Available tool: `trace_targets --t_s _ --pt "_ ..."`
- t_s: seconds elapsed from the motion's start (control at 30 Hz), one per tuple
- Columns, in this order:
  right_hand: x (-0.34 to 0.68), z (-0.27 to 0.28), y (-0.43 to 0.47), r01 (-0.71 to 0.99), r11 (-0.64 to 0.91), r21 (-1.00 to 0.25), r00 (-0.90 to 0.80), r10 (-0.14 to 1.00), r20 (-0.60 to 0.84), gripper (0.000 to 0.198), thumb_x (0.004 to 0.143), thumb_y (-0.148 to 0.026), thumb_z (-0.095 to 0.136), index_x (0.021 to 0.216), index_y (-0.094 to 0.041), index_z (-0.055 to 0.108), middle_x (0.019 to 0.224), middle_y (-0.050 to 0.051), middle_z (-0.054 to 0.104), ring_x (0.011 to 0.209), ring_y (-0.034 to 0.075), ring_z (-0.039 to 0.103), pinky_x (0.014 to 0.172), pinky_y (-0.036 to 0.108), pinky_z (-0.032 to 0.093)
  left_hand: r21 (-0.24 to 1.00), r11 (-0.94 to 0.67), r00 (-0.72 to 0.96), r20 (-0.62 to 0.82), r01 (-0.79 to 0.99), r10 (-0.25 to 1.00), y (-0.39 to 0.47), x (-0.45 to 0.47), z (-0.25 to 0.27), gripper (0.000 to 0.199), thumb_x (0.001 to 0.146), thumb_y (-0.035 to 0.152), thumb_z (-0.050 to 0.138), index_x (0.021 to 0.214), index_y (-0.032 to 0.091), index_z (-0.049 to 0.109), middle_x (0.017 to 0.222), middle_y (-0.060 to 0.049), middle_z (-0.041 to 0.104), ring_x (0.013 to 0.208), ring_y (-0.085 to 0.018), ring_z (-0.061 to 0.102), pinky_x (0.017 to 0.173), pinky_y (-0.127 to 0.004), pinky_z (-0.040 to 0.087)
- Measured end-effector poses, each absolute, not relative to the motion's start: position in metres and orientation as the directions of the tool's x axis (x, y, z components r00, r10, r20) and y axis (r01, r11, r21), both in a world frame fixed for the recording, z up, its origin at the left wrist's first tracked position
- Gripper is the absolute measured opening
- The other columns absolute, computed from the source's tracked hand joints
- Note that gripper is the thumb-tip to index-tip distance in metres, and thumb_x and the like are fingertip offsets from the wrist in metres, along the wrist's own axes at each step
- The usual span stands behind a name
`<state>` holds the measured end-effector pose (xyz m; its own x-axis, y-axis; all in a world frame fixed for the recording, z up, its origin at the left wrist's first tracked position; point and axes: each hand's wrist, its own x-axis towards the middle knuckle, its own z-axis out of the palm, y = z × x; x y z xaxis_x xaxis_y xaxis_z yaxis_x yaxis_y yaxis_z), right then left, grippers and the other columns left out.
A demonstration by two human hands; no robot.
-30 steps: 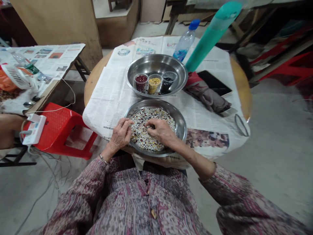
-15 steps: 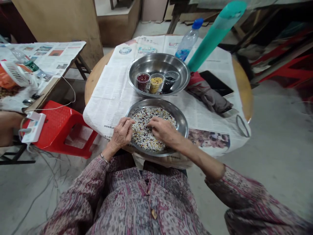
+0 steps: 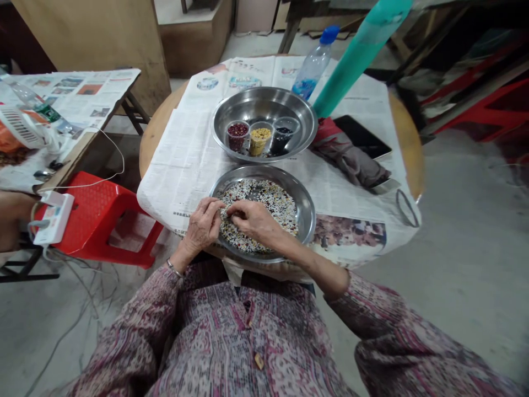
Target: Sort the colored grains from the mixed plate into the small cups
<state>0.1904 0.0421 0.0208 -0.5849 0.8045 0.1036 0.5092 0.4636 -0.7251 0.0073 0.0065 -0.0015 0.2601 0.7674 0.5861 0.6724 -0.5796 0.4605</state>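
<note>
A steel basin [image 3: 306, 207] near the table's front edge holds mixed grains and beans [image 3: 275, 207], white with dark, red and yellow bits. My left hand [image 3: 204, 223] is at its left rim, fingers curled together over the edge; what they hold, if anything, is hidden. Above the grains, my right hand [image 3: 254, 220] has its fingertips pinched close to the left hand; anything in them is too small to make out. Behind stands a second steel basin [image 3: 268, 99] with three clear cups: red beans [image 3: 238, 137], yellow kernels [image 3: 260, 140] and black beans [image 3: 282, 138].
Newspaper [image 3: 173, 160] covers the round table. Toward the back are a bottle [image 3: 312, 69] with a blue cap and a tall teal tube [image 3: 359, 60]. A grey-red cloth bundle [image 3: 351, 157] and a dark tablet [image 3: 363, 135] lie right. A red stool [image 3: 99, 212] stands left.
My right hand has moved left across the grains, close to my left hand. The left hand stays at the rim. The whole view has shifted slightly.
</note>
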Motion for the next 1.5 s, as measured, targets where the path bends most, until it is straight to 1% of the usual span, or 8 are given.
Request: trace_targets --t_s 0.23,0.37,0.6,0.8,0.9,1.0,1.27,1.5 --pt "0.178 0.023 0.039 0.501 0.771 -0.393 -0.780 0.599 0.182 0.015 0.088 -0.015 0.053 0.092 -0.017 0.067 0.102 0.011 0.066 0.099 0.024 0.053 0.092 0.039 0.047 0.469 -0.588 0.250 0.601 0.659 0.759 0.007 0.008 -0.001 0.024 0.102 0.013 0.035 0.118 0.018 0.053 0.110 -0.010 0.059 0.110 -0.020 0.058 0.098 -0.038 0.053" --pt "0.210 0.023 0.054 0.671 0.692 -0.265 -0.677 0.718 0.160 0.016 0.090 -0.014 0.051 0.093 -0.018 0.067 0.102 0.012 0.064 0.102 0.026 0.052 0.083 0.038 0.048 0.471 -0.586 0.247 0.601 0.660 0.760 0.007 0.008 -0.001 0.025 0.102 0.012 0.036 0.116 0.019 0.054 0.107 -0.008 0.059 0.108 -0.019 0.058 0.097 -0.039 0.053" --pt "0.267 0.016 0.056 0.848 0.434 -0.305 -0.415 0.901 0.128 0.031 0.086 -0.040 0.066 0.108 -0.018 0.066 0.104 0.013 0.063 0.092 0.027 0.059 0.081 0.041 0.051 0.476 -0.587 0.248 0.598 0.655 0.762 0.007 0.008 -0.003 0.024 0.100 0.011 0.038 0.115 0.020 0.055 0.106 -0.008 0.059 0.106 -0.020 0.058 0.096 -0.040 0.054" --pt "0.232 0.014 0.045 0.697 0.418 -0.583 -0.475 0.878 0.062 0.017 0.077 -0.012 0.058 0.088 -0.018 0.069 0.085 0.006 0.068 0.080 0.020 0.061 0.078 0.034 0.049 0.475 -0.582 0.244 0.598 0.660 0.764 0.007 0.008 -0.002 0.023 0.100 0.011 0.039 0.113 0.020 0.056 0.106 -0.008 0.059 0.107 -0.019 0.059 0.097 -0.039 0.053" --pt "0.213 0.025 0.041 0.619 0.238 -0.749 -0.471 0.875 -0.111 0.019 0.075 -0.011 0.056 0.085 -0.017 0.071 0.067 -0.001 0.064 0.060 0.014 0.056 0.063 0.028 0.045 0.473 -0.574 0.248 0.585 0.669 0.772 0.006 0.008 -0.001 0.023 0.100 0.011 0.038 0.112 0.019 0.056 0.107 -0.008 0.059 0.107 -0.020 0.058 0.097 -0.039 0.053" --pt "0.204 0.035 0.030 0.543 0.218 -0.811 -0.518 0.847 -0.119 0.022 0.077 -0.009 0.055 0.087 -0.017 0.072 0.065 -0.002 0.064 0.055 0.011 0.053 0.058 0.025 0.041 0.464 -0.582 0.262 0.585 0.668 0.767 0.006 0.007 -0.002 0.023 0.100 0.011 0.038 0.112 0.018 0.056 0.108 -0.009 0.059 0.108 -0.020 0.058 0.098 -0.038 0.052" --pt "0.213 0.029 0.010 0.579 0.629 -0.519 -0.729 0.684 0.015 0.022 0.087 -0.007 0.054 0.093 -0.017 0.072 0.093 0.007 0.069 0.085 0.017 0.062 0.079 0.029 0.047 0.468 -0.601 0.265 0.601 0.648 0.754 0.007 0.007 -0.003 0.023 0.100 0.011 0.038 0.113 0.017 0.056 0.108 -0.009 0.059 0.107 -0.020 0.057 0.098 -0.037 0.052" --pt "0.246 0.017 0.061 0.792 0.502 -0.347 -0.454 0.865 0.216 0.024 0.091 -0.016 0.051 0.103 -0.018 0.072 0.108 0.012 0.067 0.103 0.025 0.060 0.091 0.039 0.050 0.478 -0.595 0.256 0.599 0.647 0.759 0.006 0.008 -0.001 0.023 0.099 0.010 0.039 0.111 0.020 0.056 0.107 -0.008 0.058 0.106 -0.019 0.057 0.098 -0.039 0.053"
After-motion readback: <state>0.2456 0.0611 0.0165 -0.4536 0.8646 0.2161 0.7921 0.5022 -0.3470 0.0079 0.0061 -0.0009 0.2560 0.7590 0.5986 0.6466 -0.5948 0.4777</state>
